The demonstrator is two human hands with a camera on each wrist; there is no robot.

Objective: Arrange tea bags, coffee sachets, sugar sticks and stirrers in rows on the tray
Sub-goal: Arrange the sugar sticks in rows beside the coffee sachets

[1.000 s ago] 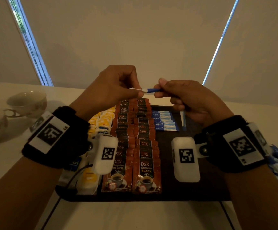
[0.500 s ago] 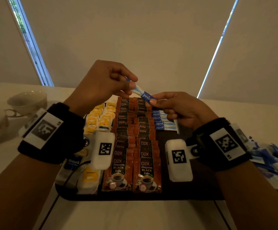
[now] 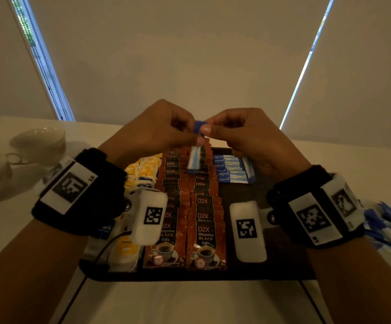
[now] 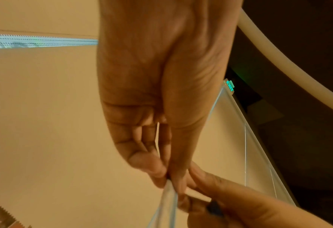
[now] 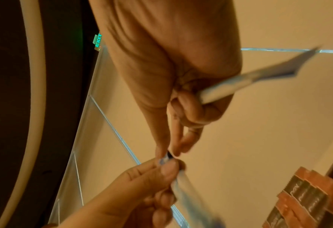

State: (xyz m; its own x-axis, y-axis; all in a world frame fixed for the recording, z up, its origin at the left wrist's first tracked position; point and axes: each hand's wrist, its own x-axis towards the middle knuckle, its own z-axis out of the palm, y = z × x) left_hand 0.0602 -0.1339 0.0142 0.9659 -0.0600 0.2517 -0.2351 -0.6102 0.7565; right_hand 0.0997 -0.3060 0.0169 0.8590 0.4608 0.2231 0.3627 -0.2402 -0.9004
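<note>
Both hands up over the far part of the tray (image 3: 271,272). My left hand (image 3: 157,134) & right hand (image 3: 250,139) meet at the top end of one sugar stick (image 3: 195,157): L thumb + fingertips pinch it, R thumb + forefinger pinch the same blue tip from the other side. The stick hangs down from that shared grip, blurred, free lower end over the coffee sachets (image 3: 197,220). From the left wrist view the stick (image 4: 166,199) runs down out of my pinched fingers (image 4: 155,168).

R hand also holds a second stick (image 5: 245,81), tucked under the curled lower fingers, sticking out past the palm. So both grips are narrow & full.

On the tray: tea bags (image 3: 143,169) in the left rows, yellow & white; coffee sachets in two overlapped rows down the middle; a short row of blue sugar sticks (image 3: 230,169) laid at the far right, just beside the coffee.

Off the tray on the worktop (image 3: 190,302): loose blue sticks (image 3: 388,228) piled at my right, two cups (image 3: 38,146) far left.
</note>
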